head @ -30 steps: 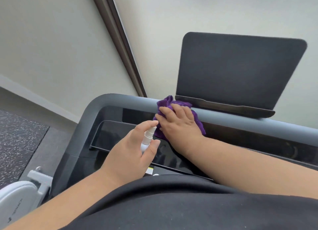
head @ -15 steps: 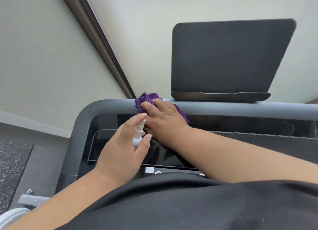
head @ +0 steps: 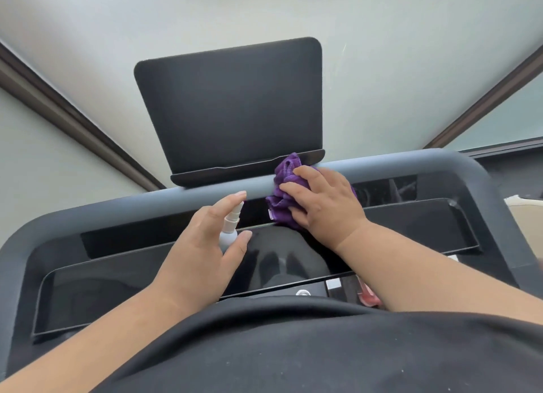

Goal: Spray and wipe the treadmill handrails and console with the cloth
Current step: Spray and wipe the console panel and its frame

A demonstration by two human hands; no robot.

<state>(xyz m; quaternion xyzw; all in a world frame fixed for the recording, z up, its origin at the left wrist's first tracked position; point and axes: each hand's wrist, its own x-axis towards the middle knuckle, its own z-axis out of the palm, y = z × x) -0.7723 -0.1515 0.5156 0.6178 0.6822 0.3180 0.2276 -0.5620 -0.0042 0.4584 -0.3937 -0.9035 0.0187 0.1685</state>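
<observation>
A grey handrail bar (head: 390, 165) runs across the top of the treadmill console (head: 123, 278), whose glossy black panel lies below it. My right hand (head: 326, 204) presses a crumpled purple cloth (head: 283, 176) against the bar, just under the right end of the dark tablet holder (head: 232, 107). My left hand (head: 199, 251) grips a small white spray bottle (head: 229, 228) upright over the console, index finger on its nozzle, a little left of the cloth.
A pale wall with dark trim strips (head: 73, 122) stands behind the treadmill. Small buttons and a pink item (head: 368, 297) sit at the console's lower right edge. My black shirt (head: 293, 348) fills the bottom of the view.
My right hand has slid the cloth rightward along the bar, from its left part to below the holder's right end. The left hand with the bottle followed. My view has swung right.
</observation>
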